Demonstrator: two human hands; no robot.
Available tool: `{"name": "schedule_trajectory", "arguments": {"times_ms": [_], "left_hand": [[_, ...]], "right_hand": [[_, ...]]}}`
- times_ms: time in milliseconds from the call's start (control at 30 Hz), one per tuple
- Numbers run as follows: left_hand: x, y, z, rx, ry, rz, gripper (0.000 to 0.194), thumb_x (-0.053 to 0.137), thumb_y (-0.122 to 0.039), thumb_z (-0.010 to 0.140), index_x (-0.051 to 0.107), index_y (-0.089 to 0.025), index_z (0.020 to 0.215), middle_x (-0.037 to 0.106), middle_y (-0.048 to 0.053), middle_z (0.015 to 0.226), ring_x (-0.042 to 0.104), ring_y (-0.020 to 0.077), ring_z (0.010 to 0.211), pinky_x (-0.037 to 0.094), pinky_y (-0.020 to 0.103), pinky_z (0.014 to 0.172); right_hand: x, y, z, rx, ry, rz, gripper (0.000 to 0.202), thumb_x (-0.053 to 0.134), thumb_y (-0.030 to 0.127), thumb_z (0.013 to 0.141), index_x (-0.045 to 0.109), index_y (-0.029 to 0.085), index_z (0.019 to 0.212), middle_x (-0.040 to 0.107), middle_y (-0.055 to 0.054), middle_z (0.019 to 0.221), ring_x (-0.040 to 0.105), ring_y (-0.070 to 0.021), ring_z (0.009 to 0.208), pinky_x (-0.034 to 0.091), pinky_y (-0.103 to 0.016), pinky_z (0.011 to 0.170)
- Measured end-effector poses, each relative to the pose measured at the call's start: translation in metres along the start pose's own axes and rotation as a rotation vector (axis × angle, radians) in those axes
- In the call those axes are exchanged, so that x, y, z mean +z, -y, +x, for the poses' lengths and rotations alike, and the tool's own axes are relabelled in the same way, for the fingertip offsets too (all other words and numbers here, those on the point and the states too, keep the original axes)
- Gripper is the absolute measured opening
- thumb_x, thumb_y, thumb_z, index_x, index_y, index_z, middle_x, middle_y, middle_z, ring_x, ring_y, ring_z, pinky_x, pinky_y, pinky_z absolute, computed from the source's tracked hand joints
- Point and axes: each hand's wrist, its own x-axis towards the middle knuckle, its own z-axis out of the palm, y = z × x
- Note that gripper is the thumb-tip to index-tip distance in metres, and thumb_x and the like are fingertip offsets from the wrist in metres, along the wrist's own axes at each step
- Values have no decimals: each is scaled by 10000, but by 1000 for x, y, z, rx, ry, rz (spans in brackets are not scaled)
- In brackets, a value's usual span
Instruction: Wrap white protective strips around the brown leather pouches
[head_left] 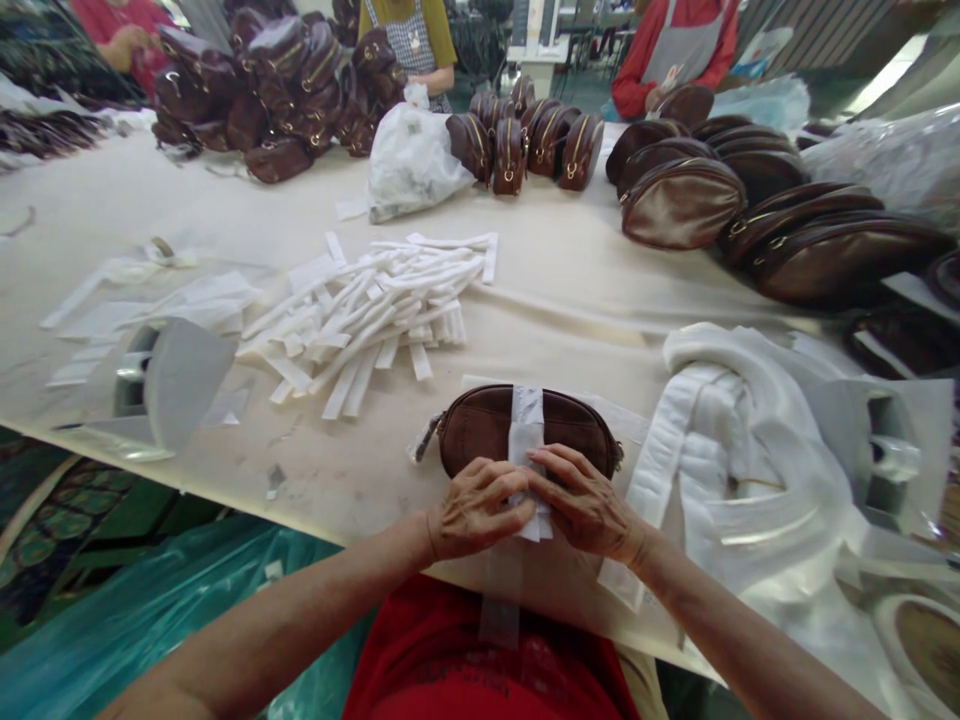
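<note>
At the near edge of the pale table (360, 480), directly in front of the person's body: a small oval brown bag (480, 430), with a white strip (527, 430) running across its middle from top to bottom and a partly wrapped zip pull at its left end. On the lower part of the strip, left hand (480, 505) with curled fingers, pinching there between thumb and fingertips. Just beside it, right hand (589, 500) with fingers stretched over the strip, touching; impossible to tell whether gripping or only pressing, with the thumb hidden. Below the hands, a clear band (501, 600) hanging down over red clothing (480, 660). Behind and left of the bag, a loose heap of white strips (375, 310); farther left, a grey translucent piece (184, 380). On the right, a thick white coil of band (750, 470), with a similar grey piece (930, 450) past it. Toward the far side, left to right: a big pile of brown bags (277, 100), a tied white plastic bag (416, 165), a group of upright brown bags (510, 155) and a spread of leaning brown bags (682, 205). Beyond, co-workers in a mustard sleeve (442, 50) and a red sleeve (636, 75). Beneath the table's left side, teal plastic (225, 600).
</note>
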Motion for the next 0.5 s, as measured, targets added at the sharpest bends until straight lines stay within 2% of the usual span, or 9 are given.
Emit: {"name": "schedule_trajectory", "arguments": {"times_ms": [100,167,267,333,433,500], "left_hand": [[0,1,-4,41,59,-9,131,459,-137,888,545,-179,977,621,59,972,542,177,945,431,306,772],[-6,1,-5,8,132,-85,167,443,-153,880,545,-168,1011,619,78,1020,535,189,968,432,325,803],[-19,1,2,-143,238,-341,222,403,-204,878,547,-147,1037,606,98,1060,520,199,1018,432,346,879],[-24,1,9,-279,251,-451,232,387,-245,911,548,-144,1043,612,87,1016,533,182,981,442,331,879],[-17,2,15,-385,205,-346,259,441,-371,937,578,-154,975,618,63,908,541,175,860,453,308,787],[-8,3,12,-344,178,-233,310,472,-440,919,583,-152,924,617,61,876,534,183,828,441,311,750]], "right_hand": [[0,1,0,-23,17,-29,518,412,50,768,518,147,1265,549,-139,1236,428,-255,1216,495,-440,931],[0,1,-1,-30,30,-58,514,404,54,778,517,155,1270,557,-128,1236,445,-250,1198,495,-434,929],[2,1,-2,-43,27,-82,476,413,71,807,521,146,1265,562,-127,1232,457,-249,1179,496,-420,920],[3,0,-3,-50,22,-80,478,417,75,812,513,140,1275,559,-131,1233,452,-253,1183,493,-422,917],[4,-1,-3,-41,18,-62,491,425,75,811,494,132,1293,558,-141,1232,440,-260,1198,484,-436,925],[4,-1,-3,-33,26,-44,481,435,90,822,486,131,1298,562,-146,1227,437,-261,1201,483,-440,927]]}}
